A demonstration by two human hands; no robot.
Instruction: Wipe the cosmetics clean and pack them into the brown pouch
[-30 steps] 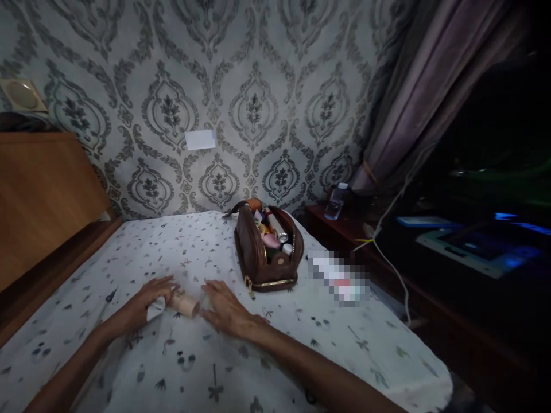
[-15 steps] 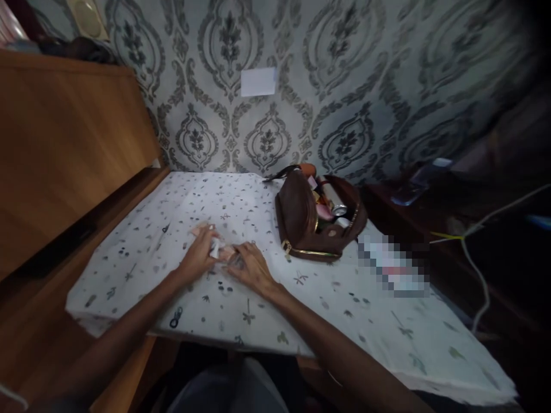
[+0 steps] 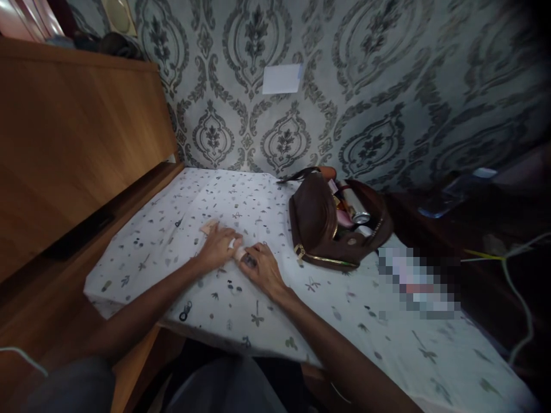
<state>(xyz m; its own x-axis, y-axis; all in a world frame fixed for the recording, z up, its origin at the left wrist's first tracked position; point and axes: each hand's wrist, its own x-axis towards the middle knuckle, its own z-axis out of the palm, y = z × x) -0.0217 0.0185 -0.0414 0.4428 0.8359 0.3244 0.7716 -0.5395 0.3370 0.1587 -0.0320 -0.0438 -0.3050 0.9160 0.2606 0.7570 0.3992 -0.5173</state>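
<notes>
Over the white patterned cloth, both hands meet at a small pale bottle-like thing (image 3: 239, 252), with a white end on the left and a dark greyish part on the right. My left hand (image 3: 218, 248) is closed at the white end. The fingers of my right hand (image 3: 266, 271) wrap the other end, hiding much of it. What exactly it is cannot be made out. Just beyond my left fingers lies a flat beige piece (image 3: 208, 226), partly covered by the hand.
A brown bag (image 3: 318, 215) stands unzipped to the right, with a can (image 3: 358, 213) and other items inside. The patterned cloth (image 3: 206, 195) covers the table. A blurred-out item (image 3: 419, 287) lies at right. A wooden cabinet (image 3: 86, 126) borders the left, the papered wall the back.
The view has swung, so the scene sits further right. Both hands have shifted around the small thing, its pale and dark parts now showing more clearly between them. The bag has stayed in place.
</notes>
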